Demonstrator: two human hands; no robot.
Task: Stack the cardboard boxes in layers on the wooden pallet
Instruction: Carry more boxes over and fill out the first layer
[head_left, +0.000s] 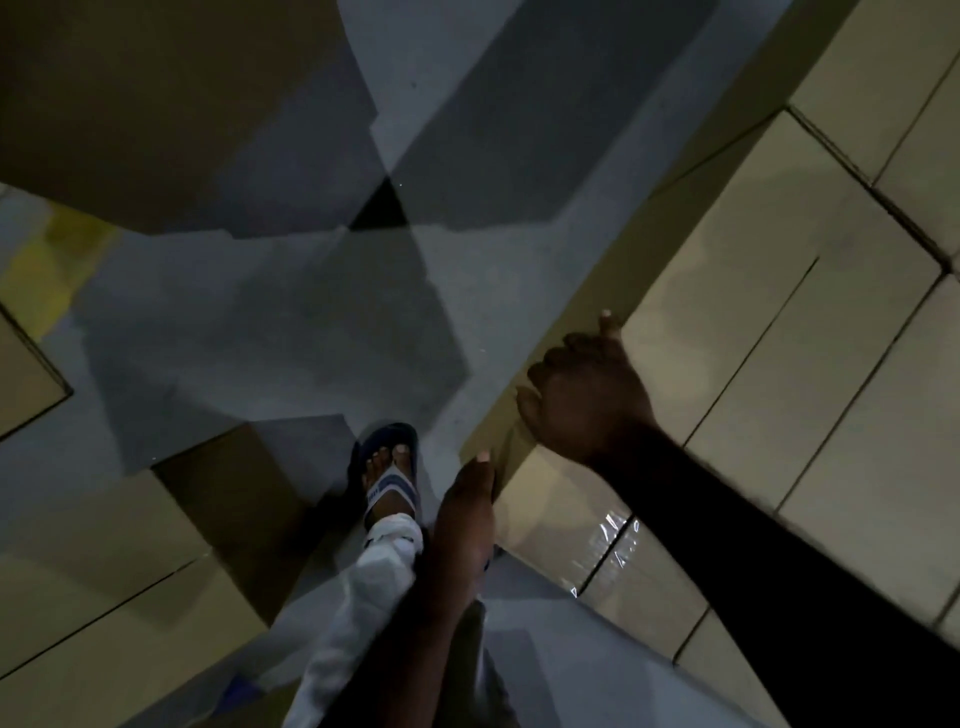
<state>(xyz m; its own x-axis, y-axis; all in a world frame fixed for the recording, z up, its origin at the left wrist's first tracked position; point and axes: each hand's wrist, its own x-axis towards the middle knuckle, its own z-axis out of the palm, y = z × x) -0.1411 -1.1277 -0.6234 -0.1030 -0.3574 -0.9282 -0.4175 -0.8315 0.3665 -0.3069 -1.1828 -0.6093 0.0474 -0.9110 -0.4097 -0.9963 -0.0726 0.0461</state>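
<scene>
A layer of pale cardboard boxes (769, 332) fills the right side, packed edge to edge, one with clear tape (613, 535) over its seam. My right hand (587, 400) grips the left top edge of the nearest box, with curled fingers over the rim and the thumb lying along the edge. Lower down, my left hand (467, 514) reaches to the same box's near corner, straight fingers touching its side. The wooden pallet is hidden beneath the boxes. The scene is dim.
More cardboard boxes stand at the lower left (104, 571), the upper left (130, 104) and the left edge (26, 374). Grey floor (291, 322) lies between them and the stack. My sandalled foot (389, 478) stands close to the stack.
</scene>
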